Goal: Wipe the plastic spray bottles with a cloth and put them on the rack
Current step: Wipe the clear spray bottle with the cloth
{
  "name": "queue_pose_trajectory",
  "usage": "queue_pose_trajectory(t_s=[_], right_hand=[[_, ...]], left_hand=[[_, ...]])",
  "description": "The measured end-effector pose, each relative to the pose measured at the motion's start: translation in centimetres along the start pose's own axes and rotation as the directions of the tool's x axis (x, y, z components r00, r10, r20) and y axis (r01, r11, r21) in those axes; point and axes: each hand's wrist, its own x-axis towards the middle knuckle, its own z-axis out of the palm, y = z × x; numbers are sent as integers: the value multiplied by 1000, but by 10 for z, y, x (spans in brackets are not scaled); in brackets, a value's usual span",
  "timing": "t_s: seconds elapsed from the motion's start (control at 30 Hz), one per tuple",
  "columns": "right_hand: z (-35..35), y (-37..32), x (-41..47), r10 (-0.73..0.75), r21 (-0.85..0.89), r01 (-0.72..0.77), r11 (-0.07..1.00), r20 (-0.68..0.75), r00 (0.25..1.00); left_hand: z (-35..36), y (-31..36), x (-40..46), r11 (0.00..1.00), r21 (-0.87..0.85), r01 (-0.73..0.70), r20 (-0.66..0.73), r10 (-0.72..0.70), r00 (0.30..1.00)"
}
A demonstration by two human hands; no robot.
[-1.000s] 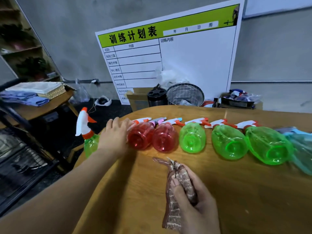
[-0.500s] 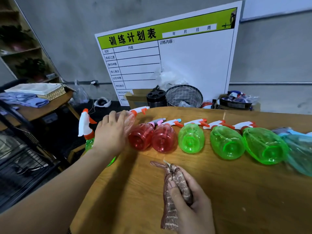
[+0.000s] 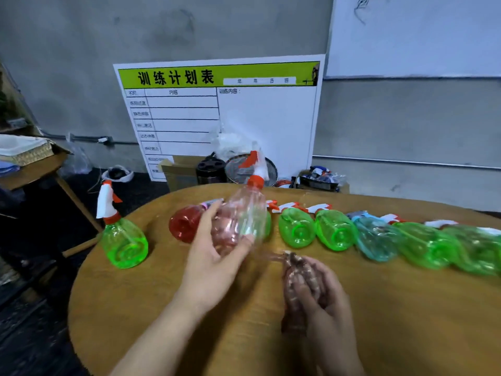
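Head view, down over near table (image 3: 162,308)

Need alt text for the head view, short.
Left hand holds a pale red spray bottle lifted over a wooden table; right hand grips a brown cloth. Green bottles lie in a row behind; one green bottle stands left.

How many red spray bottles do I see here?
2. The lying red bottle is on the table, at the left end of the row; the left hand grips the lifted red bottle, blurred. None seems hidden.
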Motion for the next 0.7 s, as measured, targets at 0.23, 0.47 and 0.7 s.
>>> queue_pose_trajectory(t_s=[0.23,0.47,0.7], right_hand=[[-70,-29,-13,91,193,-72,979,-93,992],[-94,-37,-24,103,174,-87,981,-83,991],[-80,-49,-15,35,-66,-38,997,-38,999]], left_hand=[[62,-9,-73,801,-481,356,320,-218,922],[98,-34,-91,727,-487,484,477,-243,845],[91,-46,-92,822,-398,408,417,-234,878]])
